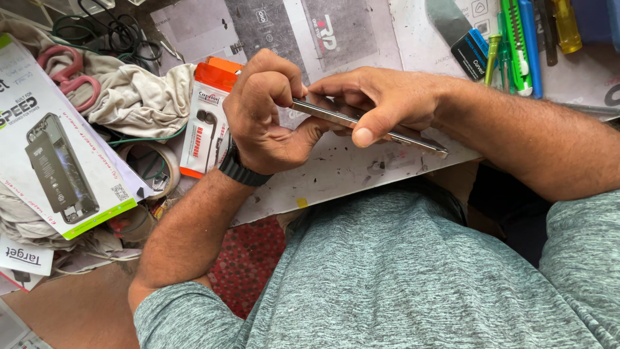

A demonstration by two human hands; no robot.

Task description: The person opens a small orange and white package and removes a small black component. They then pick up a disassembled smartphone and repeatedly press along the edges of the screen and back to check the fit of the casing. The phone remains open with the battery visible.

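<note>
Head view: hands (pixel 271 113) hide phone's (pixel 368 126) face.

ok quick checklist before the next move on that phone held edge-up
1. Phone held by both hands: ok, it is gripped edge-up over the work mat.
2. Left hand on the near end: ok, fingers curled over the edge.
3. Right hand steadying the middle: ok, thumb pressed on the side.
4. Tool at the seam: cannot tell, hidden by fingers.
5. Mat clean: not ok, dark specks.
6. Screwdrivers within reach: ok.
</note>
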